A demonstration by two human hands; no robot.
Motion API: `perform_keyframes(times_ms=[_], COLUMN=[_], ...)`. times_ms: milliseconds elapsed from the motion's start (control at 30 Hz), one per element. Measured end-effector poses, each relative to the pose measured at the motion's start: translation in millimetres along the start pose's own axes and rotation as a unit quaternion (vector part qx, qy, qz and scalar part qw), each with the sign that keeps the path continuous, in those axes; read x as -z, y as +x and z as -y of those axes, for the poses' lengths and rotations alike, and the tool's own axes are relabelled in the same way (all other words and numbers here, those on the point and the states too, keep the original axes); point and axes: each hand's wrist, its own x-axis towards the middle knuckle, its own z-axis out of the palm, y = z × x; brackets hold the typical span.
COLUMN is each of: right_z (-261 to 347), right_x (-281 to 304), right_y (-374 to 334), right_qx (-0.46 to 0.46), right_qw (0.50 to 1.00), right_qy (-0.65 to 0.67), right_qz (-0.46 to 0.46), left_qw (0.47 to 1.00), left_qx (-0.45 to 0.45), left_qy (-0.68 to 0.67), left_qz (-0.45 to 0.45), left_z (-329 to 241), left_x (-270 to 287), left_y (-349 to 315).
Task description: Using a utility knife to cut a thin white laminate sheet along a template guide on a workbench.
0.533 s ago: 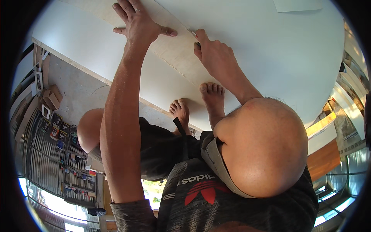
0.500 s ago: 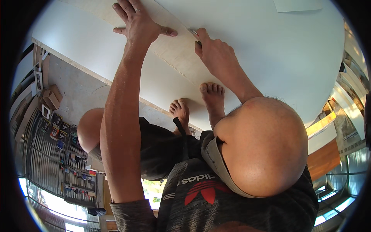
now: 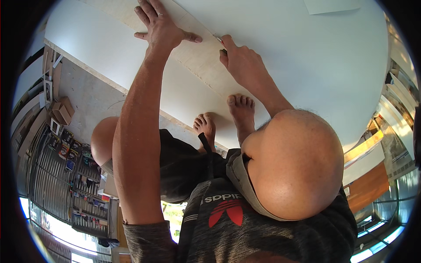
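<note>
My left hand lies flat with fingers spread on a long, pale wooden strip. The strip runs diagonally over a large white board. To its right, my right hand is closed around a slim cutter, seemingly a utility knife. Its narrow tip meets the line along the strip's far right edge, where a smooth white sheet begins. Most of the cutter's handle is hidden by my fingers.
My bare feet are close behind the strip, one on the white surface. A loose white piece lies at the far right. Cardboard boxes and a loaded shelf rack stand left; boards lean at right.
My right hand with the cutter has come slightly nearer to me along the strip's edge. My left hand stays spread on the strip. The whole view has shifted a little.
</note>
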Motion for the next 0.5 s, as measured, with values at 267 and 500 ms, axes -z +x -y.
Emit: perform_keyframes(times_ms=[267, 500], right_z=[-6, -11], right_x=[-9, -23], right_y=[2, 4], right_qx=[-0.001, -0.006], right_qw=[0.997, 0.999], right_qy=[0.047, 0.015], right_qz=[-0.068, -0.049], left_qw=[1.0, 1.0], left_qx=[0.006, 0.006], left_qy=[0.01, 0.018], left_qz=[0.004, 0.006], left_z=[-2, 0], left_x=[1, -3], left_y=[2, 1])
